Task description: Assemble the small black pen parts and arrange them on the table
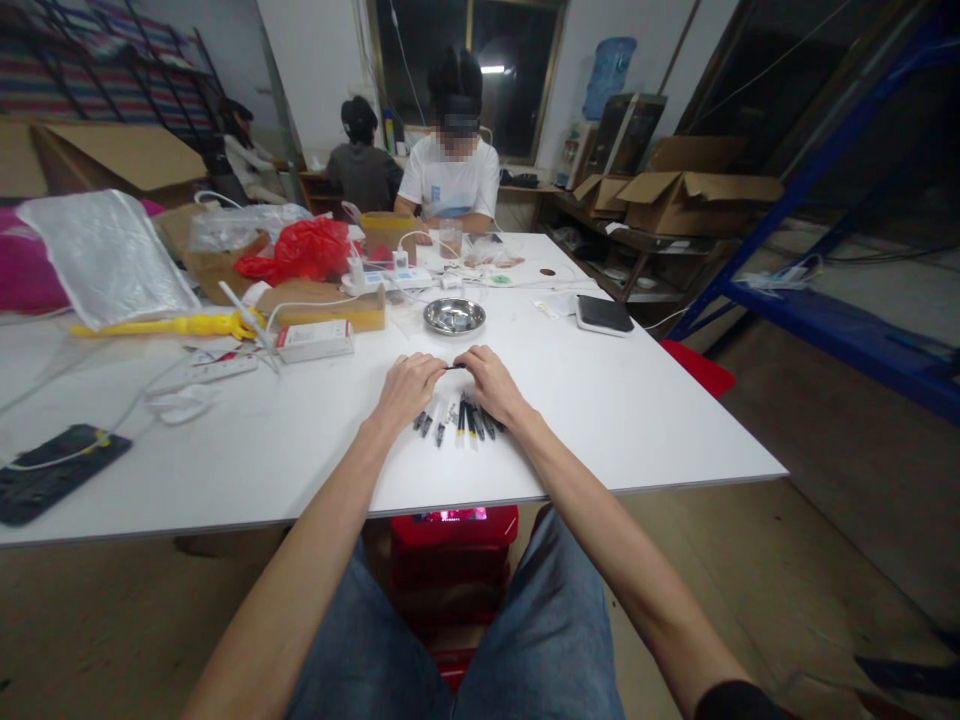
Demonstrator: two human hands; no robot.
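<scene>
My left hand point(410, 388) and my right hand point(486, 381) meet over the white table, fingers closed in a pinch. Between them runs a thin dark pen part point(454, 367), one end in each hand; most of it is covered by my fingers. Just below lie several pen parts: black and yellow-tipped refills point(466, 420), clear barrels with dark grips point(439, 430), and small pieces point(452, 410) too tiny to name. My right hand partly hides the pieces at the right. A shiny round steel dish point(454, 316) stands beyond my hands.
A white-and-red box point(315, 341), a yellow hand-shaped stick point(172, 326) and cables lie at left. A black-topped device point(604, 315) sits at right. A red bag point(300, 250) and power strip point(386, 278) are farther back. A person in white point(450, 185) sits opposite.
</scene>
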